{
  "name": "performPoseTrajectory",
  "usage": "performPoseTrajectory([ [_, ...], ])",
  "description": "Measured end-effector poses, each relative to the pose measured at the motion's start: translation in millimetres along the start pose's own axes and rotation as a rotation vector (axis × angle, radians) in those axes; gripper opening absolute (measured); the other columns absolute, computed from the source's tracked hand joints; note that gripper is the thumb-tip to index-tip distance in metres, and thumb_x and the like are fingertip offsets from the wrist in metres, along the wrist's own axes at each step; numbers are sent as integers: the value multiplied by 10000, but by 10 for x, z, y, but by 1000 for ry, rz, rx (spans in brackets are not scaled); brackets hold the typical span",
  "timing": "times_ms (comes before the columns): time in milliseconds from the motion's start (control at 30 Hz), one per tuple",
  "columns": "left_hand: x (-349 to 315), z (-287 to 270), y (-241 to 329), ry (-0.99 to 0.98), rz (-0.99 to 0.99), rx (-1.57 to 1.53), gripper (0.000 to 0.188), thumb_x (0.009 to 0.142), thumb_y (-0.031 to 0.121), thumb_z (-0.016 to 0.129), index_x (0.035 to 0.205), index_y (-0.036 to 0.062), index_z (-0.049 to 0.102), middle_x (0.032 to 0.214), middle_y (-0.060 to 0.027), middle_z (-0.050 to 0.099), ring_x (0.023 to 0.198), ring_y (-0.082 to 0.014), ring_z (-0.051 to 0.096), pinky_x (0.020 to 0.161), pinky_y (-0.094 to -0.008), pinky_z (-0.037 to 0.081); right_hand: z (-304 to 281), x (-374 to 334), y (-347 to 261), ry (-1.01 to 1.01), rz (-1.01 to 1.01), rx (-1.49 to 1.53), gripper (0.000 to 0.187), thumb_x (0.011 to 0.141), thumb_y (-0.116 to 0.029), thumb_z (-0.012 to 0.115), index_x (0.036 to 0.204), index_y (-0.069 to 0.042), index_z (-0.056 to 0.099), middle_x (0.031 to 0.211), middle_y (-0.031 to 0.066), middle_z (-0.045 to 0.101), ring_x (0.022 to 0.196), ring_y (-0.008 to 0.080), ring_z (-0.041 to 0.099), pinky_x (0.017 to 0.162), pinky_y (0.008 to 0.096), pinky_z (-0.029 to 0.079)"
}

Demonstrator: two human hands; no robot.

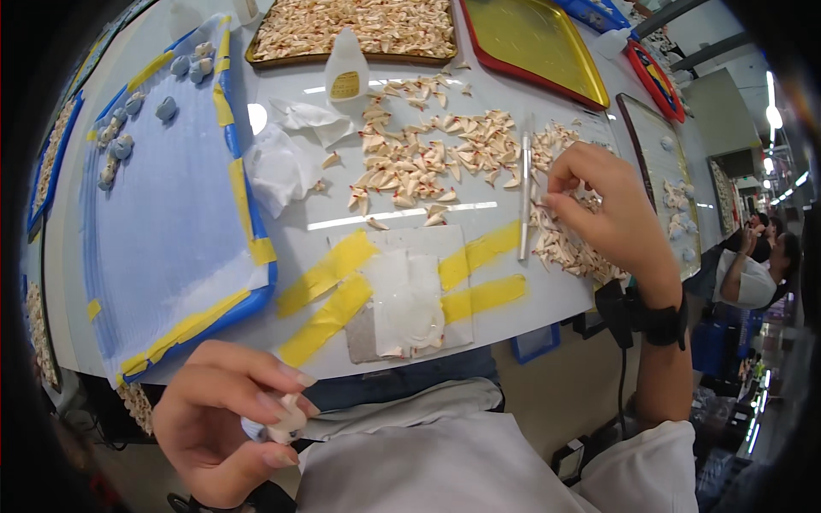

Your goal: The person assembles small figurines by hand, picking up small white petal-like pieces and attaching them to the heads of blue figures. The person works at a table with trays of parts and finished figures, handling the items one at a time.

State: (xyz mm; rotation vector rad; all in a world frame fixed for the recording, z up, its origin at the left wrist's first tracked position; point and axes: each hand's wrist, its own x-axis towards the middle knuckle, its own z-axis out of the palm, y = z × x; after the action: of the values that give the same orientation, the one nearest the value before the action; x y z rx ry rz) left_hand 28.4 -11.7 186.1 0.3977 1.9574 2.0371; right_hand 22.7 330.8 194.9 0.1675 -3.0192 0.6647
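Note:
Near the table's front left edge, my left hand (214,415) grips a small white and pale blue figurine (289,419) between thumb and fingers. My fingers cover part of the figurine. My right hand (611,209) is over a heap of small cream pointed pieces with red tips (569,252). Its thumb and forefinger are pinched together; whatever lies between them is too small to make out. A slim clear and silver rod (525,197) lies just left of that hand. More cream pieces (410,167) spread across the table's middle.
Yellow tape (329,261) flanks a grey board with a white smeared sheet (406,299). On the left, a blue-rimmed tray (171,248) carries several figurines. Behind stand a white bottle (346,68), a full tray of pieces (351,30) and a gold tray (539,43). Crumpled tissue (282,167) lies mid-left.

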Motion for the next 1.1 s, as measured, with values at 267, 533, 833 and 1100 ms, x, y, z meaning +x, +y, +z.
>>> performPoseTrajectory([
  [267, -116, 364, -146, 81, -99, -295, 379, 773, 246, 682, 960, 25, 437, 920, -108, 472, 683, -171, 576, 484, -188, 435, -79, -293, -250, 330, 337, 580, 115, 744, 29, 615, 859, 23, 602, 828, 43, 618, 730, 90, 567, 656, 208, 446],
  [533, -146, 344, -391, 13, -42, -638, 275, 751, 21, 662, 956, -48, 492, 965, -219, 528, 789, -264, 624, 603, -301, 541, 158, -458, -692, 287, 244, 806, 141, 748, -71, 654, 828, 19, 579, 760, 84, 543, 671, 130, 514, 599, 232, 407],
  [833, -166, 314, -469, 68, -14, -451, 415, 769, 318, 684, 955, 53, 423, 891, -117, 508, 621, -204, 609, 424, -203, 469, 295, -239, -1044, 143, 115, 585, 132, 689, 67, 620, 798, 37, 553, 752, 94, 554, 693, 140, 527, 635, 229, 416],
  [1100, -135, 295, -473, 38, -2, -476, 369, 803, 359, 636, 933, 58, 468, 817, -135, 545, 561, -138, 542, 390, -191, 411, 334, -152, -1127, 87, 93, 497, 137, 631, 106, 611, 730, 24, 563, 738, 91, 544, 693, 155, 519, 633, 251, 408],
])
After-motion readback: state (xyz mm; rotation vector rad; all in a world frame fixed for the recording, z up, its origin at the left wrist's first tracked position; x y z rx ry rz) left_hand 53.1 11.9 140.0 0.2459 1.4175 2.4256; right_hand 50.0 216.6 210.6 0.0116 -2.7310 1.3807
